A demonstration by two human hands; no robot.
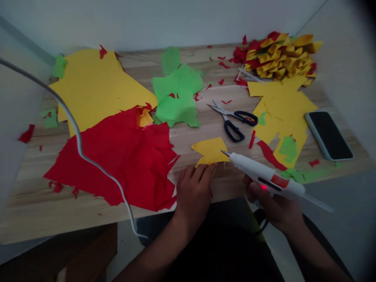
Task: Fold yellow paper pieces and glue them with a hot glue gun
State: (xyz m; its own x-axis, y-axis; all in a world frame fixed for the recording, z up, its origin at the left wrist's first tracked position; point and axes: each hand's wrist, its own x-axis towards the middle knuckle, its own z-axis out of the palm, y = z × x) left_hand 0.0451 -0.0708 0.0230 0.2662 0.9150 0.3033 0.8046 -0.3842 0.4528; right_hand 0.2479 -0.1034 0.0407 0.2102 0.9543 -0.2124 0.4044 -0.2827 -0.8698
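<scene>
My right hand (273, 203) is wrapped round a white hot glue gun (258, 168), with a red light glowing by its handle and a clear glue stick (319, 201) poking out of the back. The gun's metal nozzle reaches over the right edge of a small cut piece of yellow paper (212, 150). At that paper's lower edge, my left hand (195, 188) presses down with bent fingers, their tips on the paper. Whether the nozzle touches the paper I cannot tell. Just beyond lie dark-handled scissors (232, 117), blades apart, pointing left.
Red paper (117, 164), yellow sheets (100, 86) and green paper (179, 94) cover the left and middle. A heap of folded yellow and red pieces (282, 58) stands back right, near yellow offcuts (279, 105) and a phone (329, 135). A white cable (79, 145) crosses the left side.
</scene>
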